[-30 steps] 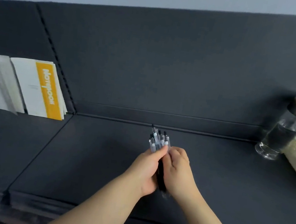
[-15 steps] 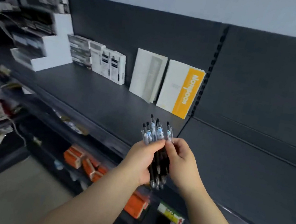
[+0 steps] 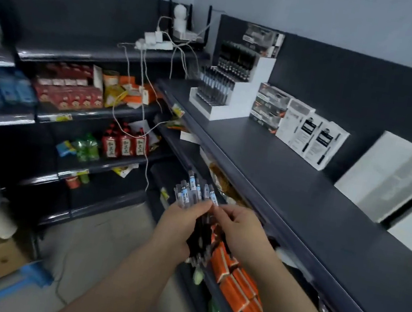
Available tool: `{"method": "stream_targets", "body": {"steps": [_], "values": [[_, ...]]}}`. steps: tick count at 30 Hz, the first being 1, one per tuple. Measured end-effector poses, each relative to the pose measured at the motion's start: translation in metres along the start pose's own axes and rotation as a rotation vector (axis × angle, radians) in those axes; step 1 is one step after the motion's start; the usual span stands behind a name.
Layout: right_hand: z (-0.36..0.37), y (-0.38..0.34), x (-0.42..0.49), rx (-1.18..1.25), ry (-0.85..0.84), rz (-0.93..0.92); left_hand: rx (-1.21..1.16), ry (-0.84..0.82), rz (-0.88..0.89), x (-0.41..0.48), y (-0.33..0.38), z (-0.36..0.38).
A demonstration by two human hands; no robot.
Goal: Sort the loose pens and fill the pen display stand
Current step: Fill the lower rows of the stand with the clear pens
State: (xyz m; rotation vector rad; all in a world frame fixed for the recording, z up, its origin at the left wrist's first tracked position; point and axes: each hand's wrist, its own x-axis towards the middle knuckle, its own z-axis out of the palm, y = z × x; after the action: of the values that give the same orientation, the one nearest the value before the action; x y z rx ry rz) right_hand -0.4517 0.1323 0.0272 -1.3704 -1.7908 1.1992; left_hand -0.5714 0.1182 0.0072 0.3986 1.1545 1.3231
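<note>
A bundle of pens (image 3: 195, 191) with clear barrels, blue labels and black grips stands upright between my hands, in front of the dark shelf. My left hand (image 3: 180, 222) grips the bundle around its middle. My right hand (image 3: 238, 230) pinches the bundle from the right side. The white stepped pen display stand (image 3: 234, 101) sits far back on the dark shelf top (image 3: 289, 184), well beyond my hands. Rows of dark pens fill its upper tiers.
White and dark pen boxes (image 3: 307, 133) lean against the back panel right of the stand, then large white booklets (image 3: 388, 177). Shelves of snacks and bottles (image 3: 121, 143) fill the left. Loose cables (image 3: 143, 87) hang from a power strip. Orange packs (image 3: 237, 280) lie below my hands.
The view has swung left along the shelf, bringing the pen display stand into sight. Both hands keep hold of the pen bundle, now off the shelf's front edge.
</note>
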Motion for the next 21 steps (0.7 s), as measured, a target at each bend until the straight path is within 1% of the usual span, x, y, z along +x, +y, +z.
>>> {"method": "stream_targets", "body": {"steps": [2, 5, 8, 11, 17, 19, 21], "values": [[0.017, -0.008, 0.028, -0.041, -0.086, 0.007, -0.027, 0.051, 0.016, 0.015, 0.019, -0.018], [0.04, -0.018, 0.077, -0.025, -0.172, -0.007, -0.042, 0.108, 0.062, 0.046, 0.051, -0.034], [0.056, -0.027, 0.136, 0.009, -0.201, -0.065, -0.062, 0.137, 0.101, 0.088, 0.086, -0.045], [0.062, -0.036, 0.199, 0.056, -0.121, -0.089, -0.075, 0.156, 0.092, 0.134, 0.12, -0.053], [0.065, -0.061, 0.312, 0.229, 0.159, -0.007, -0.082, 0.207, 0.059, 0.212, 0.182, -0.074], [0.065, -0.064, 0.34, 0.279, 0.207, 0.011, -0.097, 0.212, 0.046, 0.232, 0.197, -0.081], [0.064, -0.064, 0.364, 0.277, 0.24, 0.014, -0.117, 0.189, 0.041, 0.253, 0.209, -0.084]]}}
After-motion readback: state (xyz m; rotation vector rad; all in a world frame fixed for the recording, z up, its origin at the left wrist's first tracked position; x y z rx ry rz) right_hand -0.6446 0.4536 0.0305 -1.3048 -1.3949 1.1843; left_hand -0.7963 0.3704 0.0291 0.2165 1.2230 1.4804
